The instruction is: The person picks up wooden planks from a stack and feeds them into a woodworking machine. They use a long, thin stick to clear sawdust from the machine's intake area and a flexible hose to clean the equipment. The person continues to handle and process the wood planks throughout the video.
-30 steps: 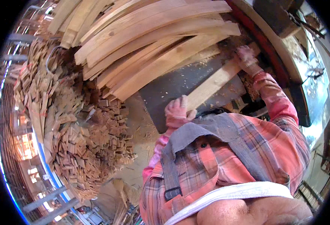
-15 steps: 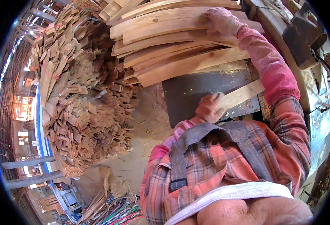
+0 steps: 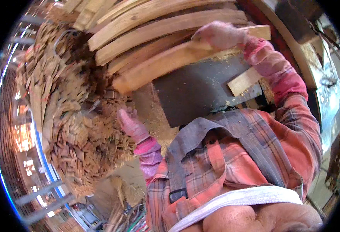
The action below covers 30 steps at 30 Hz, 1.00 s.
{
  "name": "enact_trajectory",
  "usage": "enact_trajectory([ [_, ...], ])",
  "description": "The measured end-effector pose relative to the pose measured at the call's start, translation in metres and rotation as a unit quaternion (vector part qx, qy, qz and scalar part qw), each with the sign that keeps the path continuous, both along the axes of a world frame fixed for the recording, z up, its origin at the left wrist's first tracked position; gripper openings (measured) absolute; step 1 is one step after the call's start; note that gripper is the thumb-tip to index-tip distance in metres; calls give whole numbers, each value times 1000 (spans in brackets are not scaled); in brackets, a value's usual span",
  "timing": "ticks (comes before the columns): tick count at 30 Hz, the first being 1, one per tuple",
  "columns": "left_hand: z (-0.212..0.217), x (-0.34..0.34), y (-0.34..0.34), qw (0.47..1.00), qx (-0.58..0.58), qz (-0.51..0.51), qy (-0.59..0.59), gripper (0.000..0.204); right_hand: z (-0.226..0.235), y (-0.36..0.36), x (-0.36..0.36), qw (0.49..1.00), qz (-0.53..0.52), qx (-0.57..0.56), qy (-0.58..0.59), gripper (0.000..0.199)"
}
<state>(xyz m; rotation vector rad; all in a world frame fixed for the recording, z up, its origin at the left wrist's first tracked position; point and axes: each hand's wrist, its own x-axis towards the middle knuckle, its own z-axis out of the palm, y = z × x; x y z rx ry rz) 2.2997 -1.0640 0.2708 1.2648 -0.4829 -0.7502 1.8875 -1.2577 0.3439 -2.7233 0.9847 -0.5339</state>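
My gloved right hand (image 3: pixel 221 35) closes over the right part of a long wooden board (image 3: pixel 158 66), the nearest of a stack of boards (image 3: pixel 177 31). The board's left end reaches out toward the offcut pile. My gloved left hand (image 3: pixel 132 123) is raised at the left of the dark metal plate (image 3: pixel 195 91), fingers apart and holding nothing. A shorter flat wooden piece (image 3: pixel 244 82) lies on the plate's right side, partly hidden under my right forearm. Motion blurs both hands.
A large heap of wood offcuts (image 3: pixel 81 143) rises at the left. Wood shavings (image 3: pixel 251 92) lie around the plate's right edge. A wooden beam (image 3: pixel 290 42) and a dark machine part (image 3: pixel 299 21) border the right. Colored straps (image 3: pixel 137 220) lie at the lower left.
My left hand has let go of the short wooden piece and moved left. My right hand has come nearer onto the closest long board. The whole view has shifted somewhat.
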Motion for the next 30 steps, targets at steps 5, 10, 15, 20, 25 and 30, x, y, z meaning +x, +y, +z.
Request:
enact_trajectory([
  [5,-64,26,20,952,88,-178,-232,42,-90,41,23,977,-54,189,85,23],
  [10,-56,-11,18,866,181,-207,-417,35,-138,78,22,981,-193,8,15,25],
  [15,-49,-68,-3,651,-35,-313,-691,33,-150,80,-41,955,-285,-14,79,21],
  [20,-37,-141,-22,695,-103,-381,-601,35,-124,76,-71,889,-424,107,136,20],
  [25,-33,-183,-28,669,-36,-414,-616,42,-14,39,4,966,-216,-141,-3,61],
  [30,-54,-198,-33,719,-179,-331,-584,44,10,-46,68,956,-241,-128,108,82],
])
